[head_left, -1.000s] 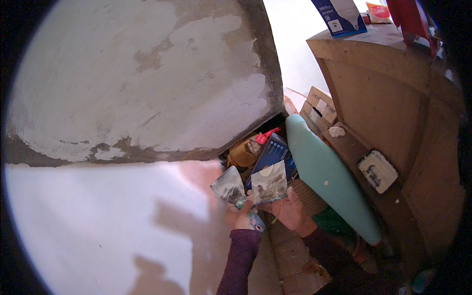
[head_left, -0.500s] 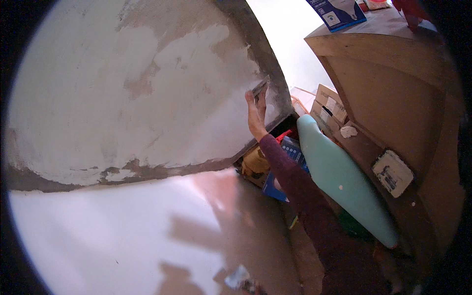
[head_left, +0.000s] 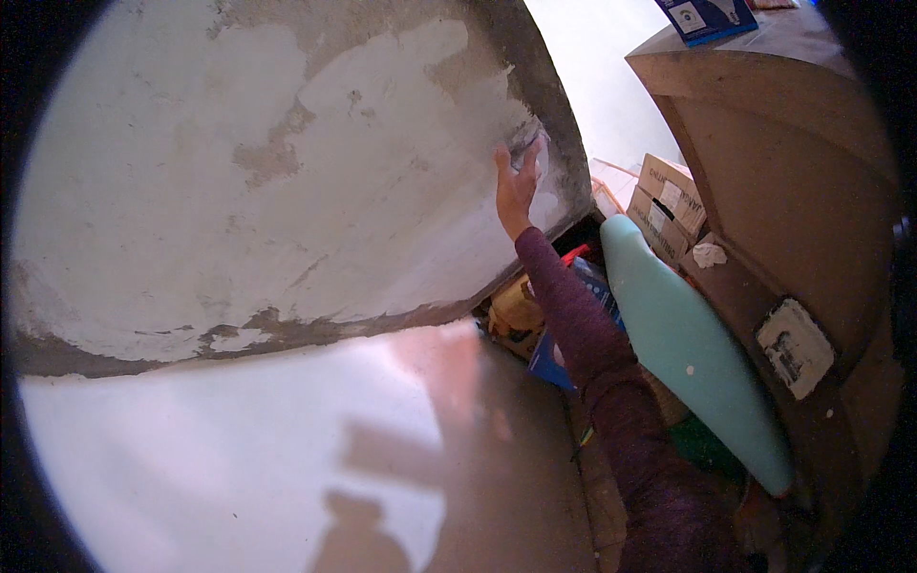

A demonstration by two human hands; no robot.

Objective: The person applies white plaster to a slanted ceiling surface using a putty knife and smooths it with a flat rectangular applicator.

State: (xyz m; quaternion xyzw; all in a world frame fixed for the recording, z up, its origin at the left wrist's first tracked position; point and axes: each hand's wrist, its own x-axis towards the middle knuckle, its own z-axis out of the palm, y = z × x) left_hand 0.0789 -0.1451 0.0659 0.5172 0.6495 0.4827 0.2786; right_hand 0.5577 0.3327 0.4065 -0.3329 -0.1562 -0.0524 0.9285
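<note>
With the right hand (head_left: 517, 196) stretched up to a rough, patchy grey-and-white plastered wall panel (head_left: 363, 220), pinching a thin, flat, grey scraper blade (head_left: 523, 143) between thumb and fingers. Set high toward the panel's right side, near the bare, grey-brown edge strip (head_left: 546, 72); seems pressed to the plaster, though too small and dim to tell how much of the blade touches. Covered along the forearm by a dark maroon sleeve (head_left: 597, 344), slanting in from the lower right. Cannot see the left hand, so cannot tell the state of that grip. Judging by the smeared pale patches, probably at the step of spreading and smoothing filler. Likely calls next for an even, light stroke with the blade at a low tilt, thinning the pale coat toward the darker strip without gouging it. Worth minding close by the sleeve: a blue printed cardboard box (head_left: 547, 369) partly behind it, and a long, tapered, teal board (head_left: 688, 358) alongside a brown wooden cabinet (head_left: 793, 153).
</note>
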